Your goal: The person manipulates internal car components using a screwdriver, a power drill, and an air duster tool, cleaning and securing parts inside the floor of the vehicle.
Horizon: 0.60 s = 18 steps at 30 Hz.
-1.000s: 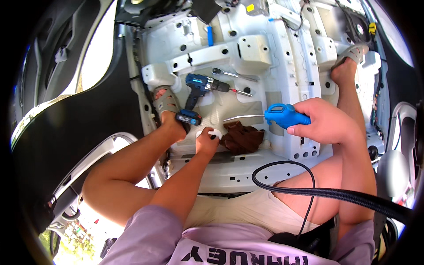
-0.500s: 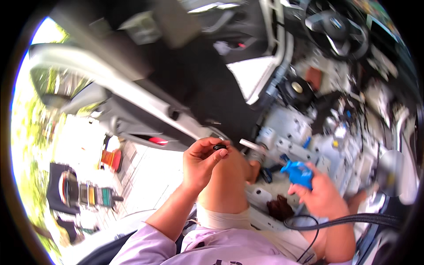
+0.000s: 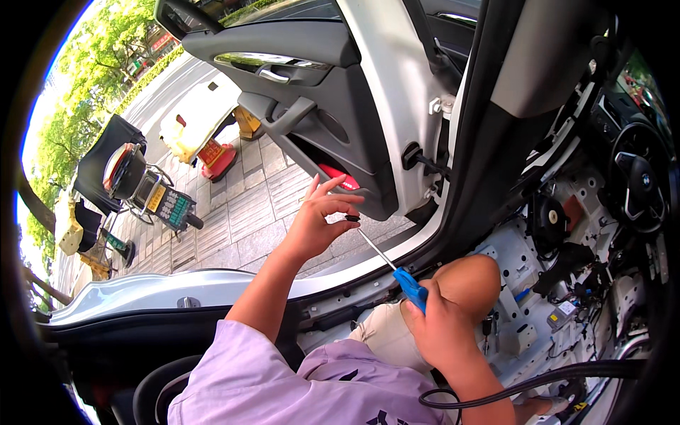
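Head view: one left hand [image 3: 312,225], one right hand [image 3: 443,326], one blue-handled tool [image 3: 409,285], one small black piece [image 3: 352,218]. Landmark: one open car door [image 3: 336,95]. Left thumb and forefinger pinched on small black piece, other fingers fanned; piece just below door's lower edge. Right fingers wrapped around blue-handled tool, below door; its single metal shaft reaches up-left toward piece, cannot tell whether touching. One steering wheel [image 3: 644,177], right of door.

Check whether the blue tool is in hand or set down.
In hand: the right hand grips the blue tool, its metal rod pointing toward the left hand.
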Motion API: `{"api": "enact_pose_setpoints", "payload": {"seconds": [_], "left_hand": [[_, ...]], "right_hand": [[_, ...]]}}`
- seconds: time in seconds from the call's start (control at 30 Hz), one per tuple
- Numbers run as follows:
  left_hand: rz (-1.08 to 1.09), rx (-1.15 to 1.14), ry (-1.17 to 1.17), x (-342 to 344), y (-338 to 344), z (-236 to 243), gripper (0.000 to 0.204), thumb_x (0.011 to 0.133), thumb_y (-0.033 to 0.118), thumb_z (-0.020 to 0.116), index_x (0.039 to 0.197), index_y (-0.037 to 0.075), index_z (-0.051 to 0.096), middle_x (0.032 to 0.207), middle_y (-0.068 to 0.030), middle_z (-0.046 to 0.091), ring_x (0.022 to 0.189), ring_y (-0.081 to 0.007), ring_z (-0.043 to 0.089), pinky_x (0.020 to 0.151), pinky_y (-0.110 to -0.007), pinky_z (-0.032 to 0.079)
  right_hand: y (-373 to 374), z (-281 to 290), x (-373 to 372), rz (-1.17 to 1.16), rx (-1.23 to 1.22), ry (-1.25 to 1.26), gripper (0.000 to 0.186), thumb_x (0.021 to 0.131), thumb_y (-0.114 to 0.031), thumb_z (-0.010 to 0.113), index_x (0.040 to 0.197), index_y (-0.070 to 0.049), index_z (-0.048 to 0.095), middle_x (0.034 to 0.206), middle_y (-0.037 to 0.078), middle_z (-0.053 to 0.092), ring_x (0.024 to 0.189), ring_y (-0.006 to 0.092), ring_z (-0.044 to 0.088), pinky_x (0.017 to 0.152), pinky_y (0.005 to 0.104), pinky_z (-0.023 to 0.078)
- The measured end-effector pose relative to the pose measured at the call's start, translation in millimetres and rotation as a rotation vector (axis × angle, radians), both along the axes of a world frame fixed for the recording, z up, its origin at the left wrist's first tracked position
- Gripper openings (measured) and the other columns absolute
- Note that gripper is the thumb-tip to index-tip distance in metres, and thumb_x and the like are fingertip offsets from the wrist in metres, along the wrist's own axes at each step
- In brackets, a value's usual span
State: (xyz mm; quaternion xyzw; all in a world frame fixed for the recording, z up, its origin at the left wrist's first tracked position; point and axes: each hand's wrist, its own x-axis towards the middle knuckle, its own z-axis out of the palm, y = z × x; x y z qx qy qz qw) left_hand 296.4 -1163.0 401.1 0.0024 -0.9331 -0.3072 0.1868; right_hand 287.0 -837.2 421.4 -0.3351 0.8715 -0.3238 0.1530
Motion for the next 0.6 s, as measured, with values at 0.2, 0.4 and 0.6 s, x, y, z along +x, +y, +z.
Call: {"api": "enact_pose_setpoints", "payload": {"seconds": [0.2, 0.4, 0.6], "left_hand": [[0.006, -0.153, -0.012, 3.9, -8.0, -9.6, 0.018, 0.079, 0.006, 0.090, 0.092, 0.014, 0.081, 0.101, 0.0018, 0.082, 0.140, -0.0274, 0.063, 0.133, -0.065, 0.013], [-0.043, -0.243, -0.028, 2.0, -2.6, -10.3, 0.015, 0.081, 0.011, 0.090, 0.093, 0.015, 0.083, 0.095, 0.0025, 0.081, 0.134, -0.0240, 0.066, 0.134, -0.062, 0.018], [-0.070, -0.222, -0.033, 0.6, 3.6, -8.3, 0.015, 0.080, 0.011, 0.090, 0.092, 0.014, 0.083, 0.096, 0.0017, 0.081, 0.131, -0.0228, 0.067, 0.134, -0.063, 0.018]], "right_hand": [[-7.2, -4.7, 1.7, -0.004, 0.036, 0.033, 0.032, 0.105, -0.025, 0.066, 0.124, -0.004, 0.050, 0.093, 0.022, 0.074, 0.086, 0.0448, 0.074, 0.072, 0.0552, 0.058], [-9.2, -9.3, 2.5, 0.009, 0.109, 0.038, 0.031, 0.106, -0.026, 0.064, 0.122, -0.004, 0.050, 0.091, 0.021, 0.074, 0.085, 0.0429, 0.075, 0.072, 0.0538, 0.058], [-9.7, -0.1, 4.3, 0.030, 0.180, 0.019, 0.030, 0.106, -0.026, 0.064, 0.120, -0.003, 0.050, 0.088, 0.022, 0.074, 0.083, 0.0427, 0.075, 0.071, 0.0533, 0.059]]}}
